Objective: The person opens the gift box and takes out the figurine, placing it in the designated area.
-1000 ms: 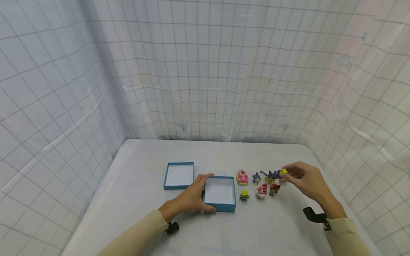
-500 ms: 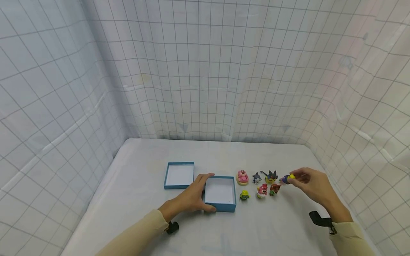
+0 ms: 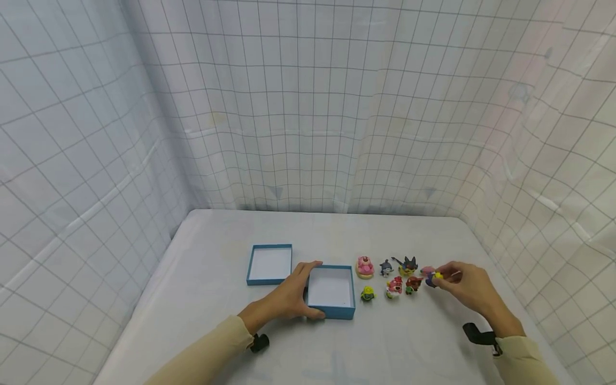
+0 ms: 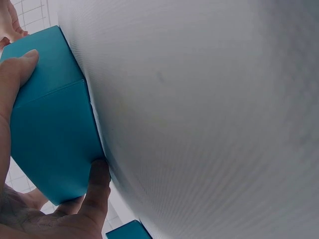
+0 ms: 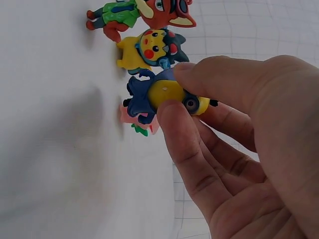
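My left hand [image 3: 291, 297] grips the left side of an open blue box [image 3: 332, 312] with a white inside, thumb on its near wall and fingers at the far side. In the right wrist view, my right hand [image 5: 229, 114] pinches a Minion figurine [image 5: 162, 94], yellow with one eye and blue-purple clothing, between thumb and index finger. It stands upright close over the table, right of a fox figurine [image 3: 413, 285] in green. A pink figurine [image 3: 427, 270] is just behind it, partly hidden. A yellow figurine with a dark hood [image 3: 408, 266] stands behind the fox.
A shallow blue box lid [image 3: 270, 264] lies behind my left hand. Between the box and the fox stand a pink bear figurine [image 3: 364, 267], a small grey figurine [image 3: 386, 268], a yellow-green figurine [image 3: 368, 293] and a red-topped pink figurine [image 3: 394, 287]. White gridded curtains [image 3: 308, 107] surround the table.
My right hand has moved right, then nearer to me, lowering the Minion figurine from over the hooded figurine to beside the fox and the pink figurine. The left hand and box stay put.
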`<state>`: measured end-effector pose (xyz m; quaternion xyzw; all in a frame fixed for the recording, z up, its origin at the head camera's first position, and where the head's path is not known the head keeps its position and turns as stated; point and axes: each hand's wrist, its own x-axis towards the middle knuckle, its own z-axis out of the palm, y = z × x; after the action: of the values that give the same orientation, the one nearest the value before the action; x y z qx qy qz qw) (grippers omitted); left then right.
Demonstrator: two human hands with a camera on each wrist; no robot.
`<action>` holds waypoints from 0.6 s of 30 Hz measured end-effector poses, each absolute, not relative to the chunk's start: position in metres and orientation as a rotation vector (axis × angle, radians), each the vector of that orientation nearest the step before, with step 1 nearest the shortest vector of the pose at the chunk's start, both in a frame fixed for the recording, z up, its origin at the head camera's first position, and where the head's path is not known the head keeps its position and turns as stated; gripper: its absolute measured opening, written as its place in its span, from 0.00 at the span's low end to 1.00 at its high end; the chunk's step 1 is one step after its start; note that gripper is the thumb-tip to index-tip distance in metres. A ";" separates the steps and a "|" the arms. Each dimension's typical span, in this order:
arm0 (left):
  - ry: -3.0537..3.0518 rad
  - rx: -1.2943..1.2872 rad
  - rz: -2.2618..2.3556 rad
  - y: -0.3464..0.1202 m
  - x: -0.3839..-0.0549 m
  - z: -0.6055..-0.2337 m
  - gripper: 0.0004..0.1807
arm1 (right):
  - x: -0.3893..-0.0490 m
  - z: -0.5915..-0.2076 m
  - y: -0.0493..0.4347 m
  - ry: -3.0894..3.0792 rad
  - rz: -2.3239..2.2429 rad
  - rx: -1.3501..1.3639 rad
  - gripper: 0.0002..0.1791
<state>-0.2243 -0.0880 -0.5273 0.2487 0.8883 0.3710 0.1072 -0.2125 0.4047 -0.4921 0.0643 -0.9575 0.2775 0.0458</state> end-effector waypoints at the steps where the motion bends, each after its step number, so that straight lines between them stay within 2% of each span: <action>1: 2.615 0.730 1.092 -0.088 -0.224 -0.527 0.72 | -0.213 -0.494 0.404 -2.922 0.845 0.196 0.16; 7: 2.616 0.723 1.093 -0.088 -0.224 -0.528 0.72 | -0.213 -0.503 0.403 -2.919 0.845 0.203 0.12; 18: 2.626 0.723 1.081 -0.087 -0.223 -0.527 0.72 | -0.216 -0.512 0.399 -2.936 0.822 0.193 0.14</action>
<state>-0.2231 -0.0874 -0.5270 0.2455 0.8911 0.3668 0.1055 -0.2159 0.3990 -0.5119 0.0630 -0.9602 0.2688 0.0433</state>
